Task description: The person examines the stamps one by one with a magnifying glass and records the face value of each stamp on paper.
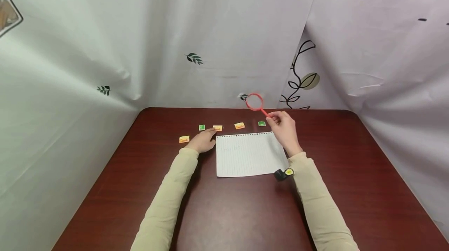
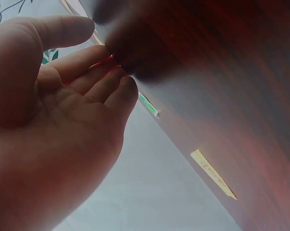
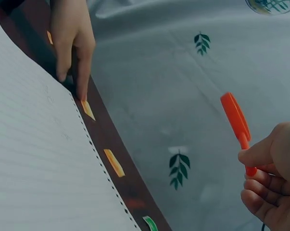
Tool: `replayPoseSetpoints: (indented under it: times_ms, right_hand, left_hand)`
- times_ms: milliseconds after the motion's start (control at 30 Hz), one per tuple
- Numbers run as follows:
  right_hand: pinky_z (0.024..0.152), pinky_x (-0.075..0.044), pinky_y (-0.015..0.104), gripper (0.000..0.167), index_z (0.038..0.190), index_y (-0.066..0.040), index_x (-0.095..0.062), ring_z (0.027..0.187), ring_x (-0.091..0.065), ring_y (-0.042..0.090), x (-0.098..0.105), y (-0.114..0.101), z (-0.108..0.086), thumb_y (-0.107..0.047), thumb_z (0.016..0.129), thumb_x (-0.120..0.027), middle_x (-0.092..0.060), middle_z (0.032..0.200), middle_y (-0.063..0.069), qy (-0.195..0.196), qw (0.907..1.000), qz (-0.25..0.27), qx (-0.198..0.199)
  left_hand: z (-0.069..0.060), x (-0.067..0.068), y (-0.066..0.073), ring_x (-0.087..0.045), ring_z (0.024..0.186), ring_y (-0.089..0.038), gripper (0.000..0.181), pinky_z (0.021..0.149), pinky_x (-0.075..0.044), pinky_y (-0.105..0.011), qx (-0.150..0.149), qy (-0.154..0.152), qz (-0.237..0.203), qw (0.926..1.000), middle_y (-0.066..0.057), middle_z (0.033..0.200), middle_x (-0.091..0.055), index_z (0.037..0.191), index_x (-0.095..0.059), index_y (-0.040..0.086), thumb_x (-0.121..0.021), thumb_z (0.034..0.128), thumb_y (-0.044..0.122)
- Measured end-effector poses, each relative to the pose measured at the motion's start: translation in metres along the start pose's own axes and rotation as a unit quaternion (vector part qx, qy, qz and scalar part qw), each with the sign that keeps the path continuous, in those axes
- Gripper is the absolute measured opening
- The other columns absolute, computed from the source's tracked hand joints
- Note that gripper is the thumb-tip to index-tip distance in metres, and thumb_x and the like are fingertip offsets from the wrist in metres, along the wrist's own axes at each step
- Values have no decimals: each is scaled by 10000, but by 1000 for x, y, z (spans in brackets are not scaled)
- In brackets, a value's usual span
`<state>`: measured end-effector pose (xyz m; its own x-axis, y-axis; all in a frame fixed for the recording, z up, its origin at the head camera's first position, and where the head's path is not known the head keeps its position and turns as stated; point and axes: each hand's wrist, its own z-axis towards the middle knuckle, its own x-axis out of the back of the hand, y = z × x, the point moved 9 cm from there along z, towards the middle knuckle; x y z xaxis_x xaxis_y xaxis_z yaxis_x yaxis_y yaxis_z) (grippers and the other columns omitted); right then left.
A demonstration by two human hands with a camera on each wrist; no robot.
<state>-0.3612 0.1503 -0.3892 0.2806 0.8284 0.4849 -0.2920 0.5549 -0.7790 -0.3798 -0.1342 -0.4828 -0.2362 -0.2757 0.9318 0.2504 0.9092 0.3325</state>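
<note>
My right hand [image 1: 285, 130] pinches the handle of a red magnifying glass [image 1: 262, 109] between thumb and fingers, holding it above the table's far side. In the right wrist view the magnifying glass [image 3: 236, 118] appears nearly edge-on. My left hand [image 1: 202, 141] reaches over the table, its fingertips touching the near edge of an orange-yellow stamp [image 1: 218, 128]. Further right lie another orange-yellow stamp [image 1: 239, 125] and a green stamp [image 1: 262, 124]. Left of the touched one are a green stamp [image 1: 202, 127] and a yellow stamp [image 1: 184, 139].
A lined sheet [image 1: 250, 159] with punched holes along its far edge lies between the arms, bearing faint writing. Something black with a yellow label [image 1: 289, 171] sits at the right wrist. Behind the dark red table [image 1: 224, 212] hangs a pale, leaf-printed sheet [image 1: 224, 48].
</note>
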Motion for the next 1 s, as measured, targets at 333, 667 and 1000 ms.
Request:
replayPoseSetpoints:
  times_ms: [333, 667, 1000]
  right_hand:
    - [701, -479, 306, 173, 1061, 2, -721, 827, -579, 224, -41, -11, -4, -134, 953, -712, -608, 938, 104, -250, 9994, 227, -96]
    - [706, -483, 321, 134, 1026, 4, -728, 809, -587, 219, -81, -19, -16, -91, 932, -727, -616, 906, 95, -479, 9981, 380, 44]
    - [717, -481, 312, 122, 1014, -6, -733, 802, -583, 202, -99, -15, -25, -90, 926, -733, -614, 890, 77, -627, 9977, 244, 100]
  left_hand:
    - [-1, 4, 2, -339, 1464, -340, 515, 1167, -317, -460, -60, -14, -113, 9999, -191, 1586, -361, 1507, -411, -46, -479, 1028, 130]
    - [-1, 0, 2, -356, 1450, -356, 508, 1147, -343, -480, -177, 40, -127, 9998, -215, 1571, -375, 1494, -430, -52, -482, 1016, 111]
    - [0, 2, 2, -385, 1438, -343, 506, 1146, -349, -464, -118, 116, -21, 9999, -204, 1559, -400, 1485, -450, -44, -517, 1013, 124]
